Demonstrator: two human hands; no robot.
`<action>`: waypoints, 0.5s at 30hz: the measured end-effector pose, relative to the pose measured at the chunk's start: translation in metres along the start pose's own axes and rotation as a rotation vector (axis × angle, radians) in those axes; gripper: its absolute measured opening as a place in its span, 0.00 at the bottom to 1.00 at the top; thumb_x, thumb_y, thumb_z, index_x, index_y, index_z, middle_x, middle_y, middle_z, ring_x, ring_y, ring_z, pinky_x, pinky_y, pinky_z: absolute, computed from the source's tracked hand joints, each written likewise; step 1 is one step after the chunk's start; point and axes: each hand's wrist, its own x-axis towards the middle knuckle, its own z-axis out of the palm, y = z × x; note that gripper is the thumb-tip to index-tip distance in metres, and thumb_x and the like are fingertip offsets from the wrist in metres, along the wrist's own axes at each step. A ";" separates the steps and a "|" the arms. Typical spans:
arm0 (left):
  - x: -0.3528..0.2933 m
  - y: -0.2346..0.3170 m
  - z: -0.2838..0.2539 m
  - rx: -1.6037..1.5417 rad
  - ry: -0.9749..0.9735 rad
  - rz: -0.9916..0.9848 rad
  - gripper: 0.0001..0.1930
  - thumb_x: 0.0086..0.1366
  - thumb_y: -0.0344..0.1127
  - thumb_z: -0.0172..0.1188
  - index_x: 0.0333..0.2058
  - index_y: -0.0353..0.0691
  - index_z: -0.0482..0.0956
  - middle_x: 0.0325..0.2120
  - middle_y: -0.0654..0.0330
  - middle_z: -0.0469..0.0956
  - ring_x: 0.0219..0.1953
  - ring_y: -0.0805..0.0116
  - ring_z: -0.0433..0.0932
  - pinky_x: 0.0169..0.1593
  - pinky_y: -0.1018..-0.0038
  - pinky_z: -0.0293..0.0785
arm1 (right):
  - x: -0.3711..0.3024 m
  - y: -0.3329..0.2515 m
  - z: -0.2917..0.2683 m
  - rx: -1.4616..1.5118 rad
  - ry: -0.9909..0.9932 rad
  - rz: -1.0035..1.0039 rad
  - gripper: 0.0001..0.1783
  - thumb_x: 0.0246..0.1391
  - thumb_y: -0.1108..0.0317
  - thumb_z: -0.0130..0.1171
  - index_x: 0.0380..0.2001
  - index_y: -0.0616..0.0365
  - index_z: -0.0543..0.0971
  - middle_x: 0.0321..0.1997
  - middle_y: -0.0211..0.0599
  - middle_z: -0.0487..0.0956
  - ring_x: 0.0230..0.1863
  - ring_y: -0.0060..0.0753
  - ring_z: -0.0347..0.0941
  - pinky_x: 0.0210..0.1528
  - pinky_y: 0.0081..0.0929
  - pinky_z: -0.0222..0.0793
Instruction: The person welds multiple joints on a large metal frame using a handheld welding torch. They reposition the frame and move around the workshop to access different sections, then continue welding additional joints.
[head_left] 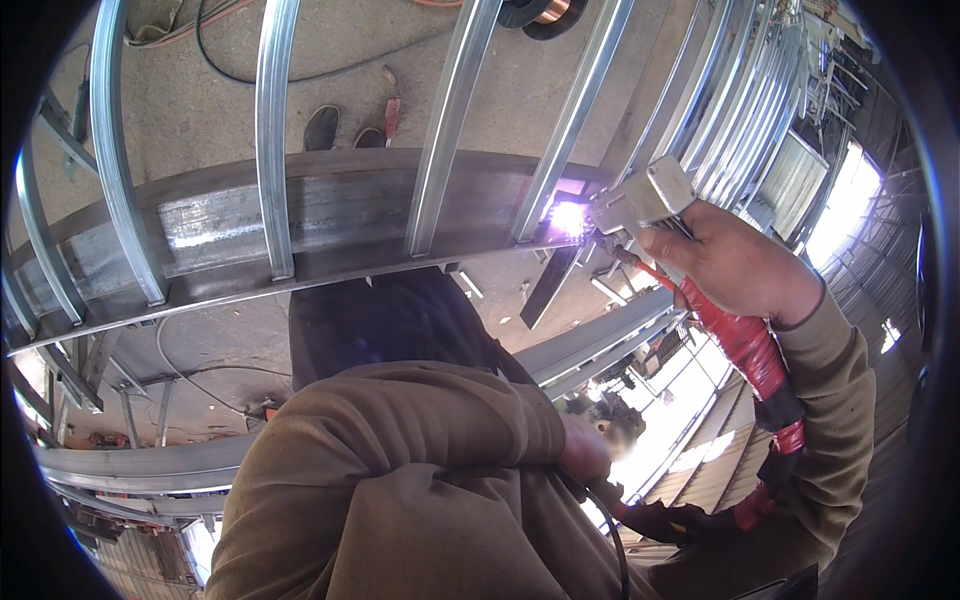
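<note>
Sleeve (400,470): mine, nearest the lens; left hand (583,450) behind it, grip unclear.
Right hand (735,265): clenched round red-taped welding torch (745,345).
Arc (568,218): left of right hand, on curved steel beam (330,215).

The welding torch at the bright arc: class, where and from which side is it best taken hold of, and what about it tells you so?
Grip the welding torch by its red-wrapped handle behind the metal head, coming from the cable side, away from the arc. The handle is long, round and angled back from the steel beam, so a palm wraps it. The right hand holds there now.
</note>
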 end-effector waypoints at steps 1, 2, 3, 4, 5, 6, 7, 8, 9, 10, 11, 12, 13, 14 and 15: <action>0.000 0.000 0.000 -0.005 -0.002 0.004 0.18 0.58 0.47 0.72 0.46 0.49 0.85 0.37 0.52 0.86 0.45 0.49 0.84 0.49 0.55 0.78 | 0.000 -0.001 0.000 -0.002 -0.002 0.007 0.30 0.74 0.47 0.49 0.51 0.71 0.76 0.33 0.46 0.80 0.30 0.35 0.83 0.38 0.36 0.79; 0.001 0.000 0.000 -0.015 -0.004 0.010 0.18 0.58 0.47 0.72 0.46 0.49 0.85 0.37 0.52 0.86 0.45 0.49 0.84 0.49 0.55 0.78 | -0.001 -0.001 -0.001 0.036 -0.008 -0.002 0.29 0.74 0.48 0.49 0.51 0.70 0.76 0.32 0.45 0.80 0.29 0.34 0.82 0.37 0.35 0.79; 0.001 -0.001 -0.001 -0.028 -0.005 0.013 0.18 0.58 0.47 0.72 0.46 0.49 0.84 0.37 0.53 0.86 0.45 0.49 0.84 0.49 0.55 0.78 | -0.003 -0.002 -0.002 0.069 -0.016 0.008 0.29 0.74 0.48 0.49 0.51 0.70 0.76 0.32 0.44 0.80 0.29 0.33 0.82 0.36 0.34 0.79; 0.002 0.000 0.000 0.003 0.005 0.025 0.18 0.58 0.47 0.72 0.46 0.49 0.84 0.37 0.53 0.86 0.45 0.48 0.84 0.49 0.55 0.78 | -0.003 -0.003 -0.002 0.105 -0.022 -0.015 0.28 0.74 0.49 0.50 0.51 0.70 0.76 0.32 0.43 0.80 0.28 0.33 0.82 0.36 0.34 0.79; 0.002 0.001 0.000 0.030 0.016 0.033 0.18 0.58 0.46 0.72 0.46 0.49 0.84 0.37 0.53 0.86 0.45 0.48 0.84 0.49 0.55 0.78 | -0.003 -0.003 -0.002 0.118 -0.030 0.027 0.28 0.74 0.49 0.50 0.51 0.70 0.76 0.32 0.43 0.80 0.28 0.32 0.82 0.35 0.33 0.79; 0.002 0.002 0.000 0.057 0.026 0.042 0.18 0.58 0.46 0.72 0.46 0.49 0.83 0.37 0.53 0.86 0.45 0.48 0.84 0.49 0.55 0.78 | -0.003 -0.004 -0.002 0.132 -0.035 0.036 0.28 0.74 0.49 0.50 0.51 0.70 0.76 0.31 0.42 0.81 0.27 0.31 0.82 0.35 0.33 0.79; 0.003 0.002 -0.001 0.061 0.025 0.041 0.19 0.58 0.46 0.72 0.46 0.49 0.83 0.37 0.53 0.86 0.45 0.48 0.84 0.49 0.54 0.78 | -0.002 -0.004 -0.002 0.146 -0.040 0.046 0.28 0.74 0.49 0.50 0.51 0.70 0.76 0.31 0.42 0.81 0.27 0.31 0.81 0.34 0.32 0.79; 0.003 0.003 -0.001 0.065 0.024 0.040 0.19 0.58 0.46 0.72 0.46 0.49 0.83 0.37 0.53 0.86 0.45 0.48 0.84 0.48 0.54 0.78 | -0.003 -0.004 -0.003 0.143 -0.039 0.049 0.28 0.74 0.49 0.50 0.51 0.70 0.76 0.31 0.42 0.81 0.27 0.31 0.81 0.34 0.32 0.79; 0.003 0.004 -0.002 0.069 0.023 0.039 0.19 0.58 0.47 0.72 0.46 0.49 0.83 0.37 0.53 0.86 0.45 0.48 0.84 0.48 0.54 0.78 | -0.004 -0.004 -0.004 0.141 -0.038 0.053 0.28 0.74 0.49 0.50 0.51 0.70 0.76 0.32 0.42 0.81 0.27 0.31 0.81 0.34 0.32 0.79; 0.002 0.005 -0.003 0.066 0.017 0.034 0.19 0.58 0.47 0.72 0.46 0.49 0.83 0.37 0.53 0.86 0.45 0.48 0.84 0.48 0.54 0.78 | -0.004 -0.005 -0.004 0.139 -0.037 0.056 0.28 0.74 0.49 0.50 0.50 0.70 0.75 0.32 0.43 0.81 0.27 0.31 0.81 0.34 0.32 0.79; 0.002 0.006 -0.004 0.063 0.012 0.029 0.19 0.58 0.47 0.72 0.46 0.49 0.83 0.37 0.53 0.86 0.45 0.48 0.84 0.48 0.54 0.77 | -0.005 -0.005 -0.004 0.135 -0.031 0.049 0.28 0.74 0.49 0.50 0.50 0.71 0.75 0.32 0.43 0.81 0.27 0.31 0.82 0.34 0.32 0.79; 0.001 0.007 -0.005 0.066 0.011 0.029 0.19 0.57 0.47 0.73 0.46 0.49 0.83 0.37 0.53 0.86 0.45 0.48 0.84 0.48 0.54 0.77 | -0.006 -0.005 -0.004 0.131 -0.024 0.041 0.28 0.74 0.49 0.50 0.50 0.71 0.75 0.32 0.43 0.80 0.27 0.32 0.82 0.35 0.32 0.79; 0.000 0.008 -0.006 0.016 0.027 0.003 0.19 0.57 0.47 0.72 0.46 0.49 0.83 0.37 0.53 0.86 0.44 0.48 0.84 0.48 0.54 0.77 | -0.006 -0.005 -0.004 0.125 -0.019 0.024 0.29 0.74 0.49 0.50 0.50 0.71 0.75 0.32 0.43 0.80 0.27 0.32 0.82 0.35 0.32 0.79; -0.002 0.009 -0.007 -0.029 0.046 -0.018 0.19 0.57 0.47 0.72 0.45 0.49 0.83 0.36 0.52 0.85 0.44 0.48 0.84 0.47 0.55 0.77 | -0.006 -0.005 -0.004 0.125 -0.026 0.047 0.29 0.74 0.48 0.49 0.50 0.71 0.75 0.32 0.43 0.80 0.28 0.32 0.82 0.35 0.32 0.79; -0.003 0.010 -0.007 -0.061 0.054 -0.038 0.19 0.57 0.47 0.72 0.45 0.49 0.84 0.36 0.52 0.86 0.44 0.48 0.84 0.47 0.55 0.78 | -0.006 -0.004 -0.005 0.123 -0.035 0.060 0.29 0.74 0.48 0.49 0.50 0.71 0.75 0.32 0.43 0.80 0.28 0.32 0.82 0.35 0.33 0.79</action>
